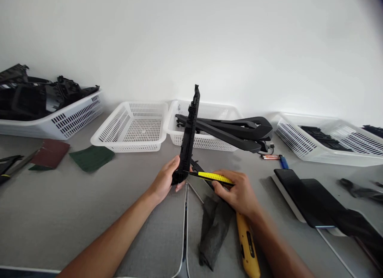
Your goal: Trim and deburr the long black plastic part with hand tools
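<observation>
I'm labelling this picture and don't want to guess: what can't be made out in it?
All in the head view:
- Some fingers of the left hand: hidden behind the black part.
- Tip of the yellow cutter: too small and dark against that part.
- Upper end of the yellow tool: covered by the right hand.
- Far-left basket: cut off by the left edge.

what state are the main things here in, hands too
left hand, gripping the black part
black part, raised, leaning right
right hand, gripping the yellow cutter
yellow cutter, tip at the black part's lower end
third basket from left, loaded, long parts overhanging
far-left basket, heaped with black pieces
right-hand basket, holding dark pieces
gray cloth, crumpled
yellow power tool, lying down, partly hidden
green sheet, slightly curled
</observation>
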### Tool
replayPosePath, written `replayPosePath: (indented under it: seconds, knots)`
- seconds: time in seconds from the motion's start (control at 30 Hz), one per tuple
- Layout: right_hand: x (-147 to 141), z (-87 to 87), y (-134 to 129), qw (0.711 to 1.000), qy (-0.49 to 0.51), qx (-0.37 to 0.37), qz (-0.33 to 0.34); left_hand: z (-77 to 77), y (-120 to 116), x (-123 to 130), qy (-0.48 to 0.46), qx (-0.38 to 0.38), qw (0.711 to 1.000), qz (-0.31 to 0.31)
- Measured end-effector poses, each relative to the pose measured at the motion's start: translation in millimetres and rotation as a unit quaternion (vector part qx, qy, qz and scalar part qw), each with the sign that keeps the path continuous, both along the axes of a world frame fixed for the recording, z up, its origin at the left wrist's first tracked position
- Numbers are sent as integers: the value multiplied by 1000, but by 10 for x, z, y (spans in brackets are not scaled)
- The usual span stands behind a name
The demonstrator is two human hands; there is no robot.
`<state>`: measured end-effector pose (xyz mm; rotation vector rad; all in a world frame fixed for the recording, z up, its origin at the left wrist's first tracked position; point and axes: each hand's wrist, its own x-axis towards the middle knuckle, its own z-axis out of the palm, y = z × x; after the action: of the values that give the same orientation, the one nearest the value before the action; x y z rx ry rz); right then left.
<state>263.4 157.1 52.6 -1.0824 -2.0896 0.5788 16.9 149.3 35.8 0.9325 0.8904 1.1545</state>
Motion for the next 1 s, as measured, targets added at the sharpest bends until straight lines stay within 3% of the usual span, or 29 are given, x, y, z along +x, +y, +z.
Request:
replayPosePath:
  seconds: [0.47,1.0]
  knots:
    - [23,-29,18,997,19,27,-71,79,-13,15,4,1,1000,5]
    - [23,-39,19,996,28,17,-79,90,-24,17,-17,-9,1000,-13]
